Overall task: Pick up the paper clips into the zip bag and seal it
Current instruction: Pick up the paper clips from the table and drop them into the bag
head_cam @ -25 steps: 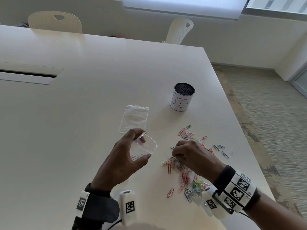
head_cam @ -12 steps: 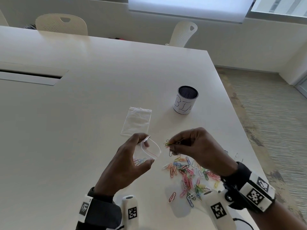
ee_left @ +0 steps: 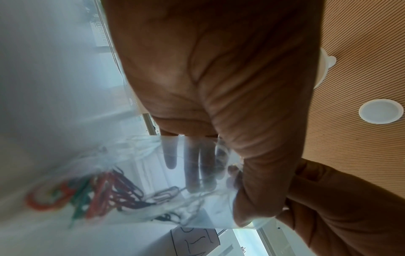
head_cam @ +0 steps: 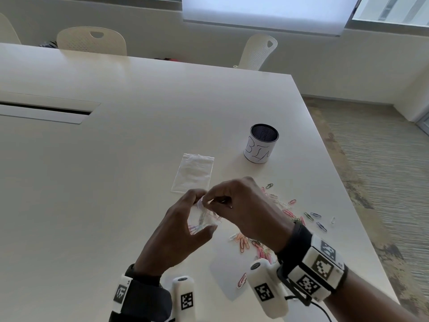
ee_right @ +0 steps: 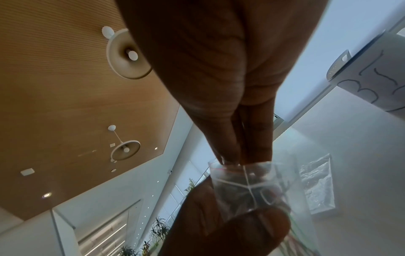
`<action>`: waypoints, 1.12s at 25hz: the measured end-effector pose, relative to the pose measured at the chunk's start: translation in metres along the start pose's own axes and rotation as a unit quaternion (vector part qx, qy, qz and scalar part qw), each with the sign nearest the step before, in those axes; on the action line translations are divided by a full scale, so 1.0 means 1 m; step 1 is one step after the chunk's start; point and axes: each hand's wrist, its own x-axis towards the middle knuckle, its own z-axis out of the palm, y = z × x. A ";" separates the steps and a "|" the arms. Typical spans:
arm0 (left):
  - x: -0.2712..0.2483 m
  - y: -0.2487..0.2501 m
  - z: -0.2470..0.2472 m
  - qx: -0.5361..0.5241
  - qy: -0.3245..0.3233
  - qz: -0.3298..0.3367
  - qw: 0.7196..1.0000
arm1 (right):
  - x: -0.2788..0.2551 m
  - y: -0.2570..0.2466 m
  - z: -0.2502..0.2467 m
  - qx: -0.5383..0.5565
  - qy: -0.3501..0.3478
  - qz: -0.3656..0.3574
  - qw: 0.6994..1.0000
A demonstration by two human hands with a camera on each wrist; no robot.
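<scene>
Since half a second earlier, the right hand point(head_cam: 243, 205) has travelled from just right of the bag mouth to directly over it, and the clips it pinched are now out of sight behind its fingers. Step in hand, by my judgement: dropping a pinch of paper clips into the zip bag point(head_cam: 204, 220), which sits lower centre of the head view, raised off the table point(head_cam: 116, 159) and held by the left hand point(head_cam: 178, 231). Left grip: thumb and fingers curled round the bag's sides, holding the mouth open; the left wrist view shows coloured clips in the bag point(ee_left: 98, 195) gathered at lower left of that frame. Right grip: fingertips point(ee_right: 256, 152) bunched tightly together at the bag's rim in the right wrist view; whether a clip is between them cannot be told. Loose paper clips point(head_cam: 285, 212) lie scattered on the table to the right of and below the hands, so filling is far from complete. Next move likely calls for releasing inside the mouth, then returning to the scatter. A second, flat bag point(head_cam: 193, 174) lies just above the hands; a mesh cup marked "BIN" point(head_cam: 261, 145) stands upper right of them.
</scene>
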 end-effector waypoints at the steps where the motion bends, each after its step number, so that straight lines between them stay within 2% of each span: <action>1: 0.000 0.000 0.000 0.000 0.001 0.000 1.000 | 0.000 -0.001 -0.002 0.008 0.008 0.002 1.000; 6: 0.000 -0.001 0.000 0.009 0.006 0.008 1.000 | -0.002 0.017 -0.026 -0.001 0.072 0.033 0.997; 13: 0.005 0.000 0.003 -0.001 -0.001 0.020 1.000 | -0.010 0.121 -0.070 -0.123 0.099 0.171 0.972; 16: 0.009 0.002 0.007 -0.006 -0.012 0.026 1.000 | -0.010 0.149 -0.065 -0.160 0.050 0.203 0.965; 19: 0.012 0.002 0.009 -0.009 -0.019 0.030 0.999 | -0.010 0.157 -0.053 -0.191 -0.007 0.194 0.962; 23: 0.013 -0.001 0.008 -0.006 -0.020 0.032 0.999 | -0.017 0.149 -0.043 -0.191 -0.034 0.169 0.966; 26: 0.014 -0.002 0.007 -0.010 -0.024 0.032 0.999 | -0.023 0.134 -0.046 -0.156 -0.093 0.161 0.970; 28: 0.016 -0.003 0.007 -0.010 -0.028 0.033 0.999 | -0.024 0.130 -0.048 -0.156 -0.105 0.160 0.969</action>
